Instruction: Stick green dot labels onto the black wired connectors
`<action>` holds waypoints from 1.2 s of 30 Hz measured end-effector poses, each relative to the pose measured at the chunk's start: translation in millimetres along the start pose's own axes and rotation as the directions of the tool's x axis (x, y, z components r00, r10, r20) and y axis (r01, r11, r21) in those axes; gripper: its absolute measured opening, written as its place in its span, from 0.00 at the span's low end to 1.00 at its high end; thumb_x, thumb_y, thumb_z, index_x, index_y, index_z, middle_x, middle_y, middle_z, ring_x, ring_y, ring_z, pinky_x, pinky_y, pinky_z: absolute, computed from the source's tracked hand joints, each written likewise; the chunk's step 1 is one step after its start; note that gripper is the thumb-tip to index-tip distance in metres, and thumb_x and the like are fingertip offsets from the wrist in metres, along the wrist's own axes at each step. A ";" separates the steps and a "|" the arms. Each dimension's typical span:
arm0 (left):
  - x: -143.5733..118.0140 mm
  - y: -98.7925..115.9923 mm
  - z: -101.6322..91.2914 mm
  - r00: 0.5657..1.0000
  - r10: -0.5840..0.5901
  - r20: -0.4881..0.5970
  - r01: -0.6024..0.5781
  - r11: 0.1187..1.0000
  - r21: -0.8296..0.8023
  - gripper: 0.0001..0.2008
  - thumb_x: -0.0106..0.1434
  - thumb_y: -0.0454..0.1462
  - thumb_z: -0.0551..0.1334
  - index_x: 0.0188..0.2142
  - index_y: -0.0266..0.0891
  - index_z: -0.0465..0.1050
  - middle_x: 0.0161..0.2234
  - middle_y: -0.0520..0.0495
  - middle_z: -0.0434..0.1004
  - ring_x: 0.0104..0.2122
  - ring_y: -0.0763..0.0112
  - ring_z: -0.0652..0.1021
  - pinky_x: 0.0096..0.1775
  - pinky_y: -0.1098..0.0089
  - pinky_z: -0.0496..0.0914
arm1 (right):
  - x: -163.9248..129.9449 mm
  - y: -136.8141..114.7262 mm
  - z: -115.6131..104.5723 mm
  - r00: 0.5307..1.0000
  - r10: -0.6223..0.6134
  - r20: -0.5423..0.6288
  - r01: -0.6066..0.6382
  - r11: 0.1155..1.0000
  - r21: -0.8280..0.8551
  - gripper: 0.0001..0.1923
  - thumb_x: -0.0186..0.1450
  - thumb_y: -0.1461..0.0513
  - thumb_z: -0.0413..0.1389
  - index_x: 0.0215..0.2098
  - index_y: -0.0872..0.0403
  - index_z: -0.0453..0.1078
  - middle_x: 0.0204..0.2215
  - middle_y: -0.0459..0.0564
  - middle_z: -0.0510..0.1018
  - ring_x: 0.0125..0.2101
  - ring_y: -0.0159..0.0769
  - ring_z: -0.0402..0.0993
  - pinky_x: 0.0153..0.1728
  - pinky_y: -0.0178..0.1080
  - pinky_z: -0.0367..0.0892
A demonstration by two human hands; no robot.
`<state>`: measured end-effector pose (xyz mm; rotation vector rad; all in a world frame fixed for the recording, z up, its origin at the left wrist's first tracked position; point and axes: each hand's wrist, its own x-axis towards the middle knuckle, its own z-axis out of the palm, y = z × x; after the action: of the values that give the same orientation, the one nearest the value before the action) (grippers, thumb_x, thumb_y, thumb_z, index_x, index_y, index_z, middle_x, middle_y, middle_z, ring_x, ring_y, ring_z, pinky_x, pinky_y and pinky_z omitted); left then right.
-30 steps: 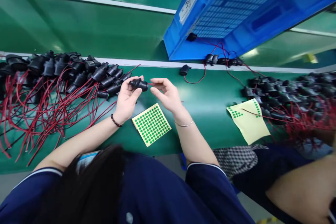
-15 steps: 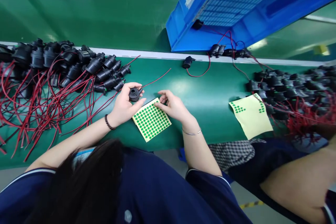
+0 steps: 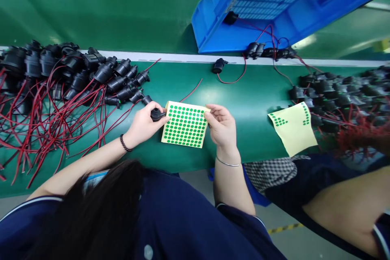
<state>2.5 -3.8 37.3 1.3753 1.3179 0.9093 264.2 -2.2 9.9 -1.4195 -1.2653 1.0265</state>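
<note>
My left hand [image 3: 145,123] is closed round a small black pump-like part [image 3: 156,114] with a round top and a short spout. Its thumb tip reaches the left edge of a pale yellow sticker sheet [image 3: 184,125] covered with rows of green dots. At the sheet's upper right corner, my right hand [image 3: 221,124] pinches it between thumb and fingers. The sheet is raised towards me between both hands. A red wire [image 3: 191,90] shows behind its top edge; where it starts is hidden.
Many black parts [image 3: 103,71] with red wires lie heaped at left, another pile [image 3: 332,89] at right. A partly used sticker sheet [image 3: 295,130] lies near a co-worker's arm [image 3: 344,207]. A blue crate [image 3: 210,28] stands behind, with a single black part [image 3: 218,66] before it.
My right hand has taken hold of the sticker sheet's corner and moved right. The sheet has turned nearly square to me and come up. The black part stays in my left hand, now tilted.
</note>
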 end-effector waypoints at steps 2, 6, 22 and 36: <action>2.7 -3.7 -0.1 0.999 -0.031 0.024 0.033 0.997 -0.077 0.14 0.54 0.41 0.70 0.34 0.41 0.68 0.36 0.49 0.81 0.34 0.67 0.80 0.39 0.65 0.74 | -3.8 -1.7 1.0 1.000 0.003 0.022 -0.002 0.999 -0.036 0.12 0.64 0.58 0.61 0.46 0.50 0.73 0.34 0.47 0.77 0.34 0.35 0.76 0.37 0.41 0.76; 6.2 -7.8 -1.1 0.999 -0.047 -0.006 0.045 0.990 -0.132 0.14 0.52 0.37 0.70 0.36 0.40 0.69 0.33 0.52 0.77 0.30 0.71 0.77 0.37 0.68 0.73 | -6.8 -13.5 3.2 0.989 -0.143 0.041 0.149 0.930 -0.335 0.13 0.65 0.56 0.61 0.48 0.49 0.74 0.42 0.52 0.76 0.42 0.41 0.76 0.41 0.47 0.76; -0.3 0.0 1.3 0.999 0.020 0.029 -0.020 1.000 -0.012 0.12 0.56 0.33 0.67 0.41 0.39 0.76 0.35 0.50 0.82 0.36 0.69 0.81 0.42 0.68 0.75 | -1.3 -33.9 53.1 0.811 -0.319 0.491 0.515 0.786 -0.341 0.11 0.67 0.57 0.61 0.46 0.52 0.75 0.42 0.54 0.83 0.44 0.43 0.79 0.47 0.47 0.74; -2.9 -8.7 8.9 0.992 -0.084 -0.094 0.078 0.994 -0.071 0.11 0.53 0.34 0.70 0.35 0.40 0.71 0.29 0.53 0.79 0.31 0.71 0.79 0.39 0.68 0.73 | -6.0 -30.9 52.4 0.801 -0.252 0.544 0.483 0.808 -0.338 0.14 0.64 0.57 0.65 0.47 0.52 0.77 0.42 0.54 0.83 0.43 0.43 0.79 0.46 0.46 0.73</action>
<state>8.5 -8.7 27.1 1.2307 1.3934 0.9663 206.3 -1.5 29.4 -1.1916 -2.1881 0.8423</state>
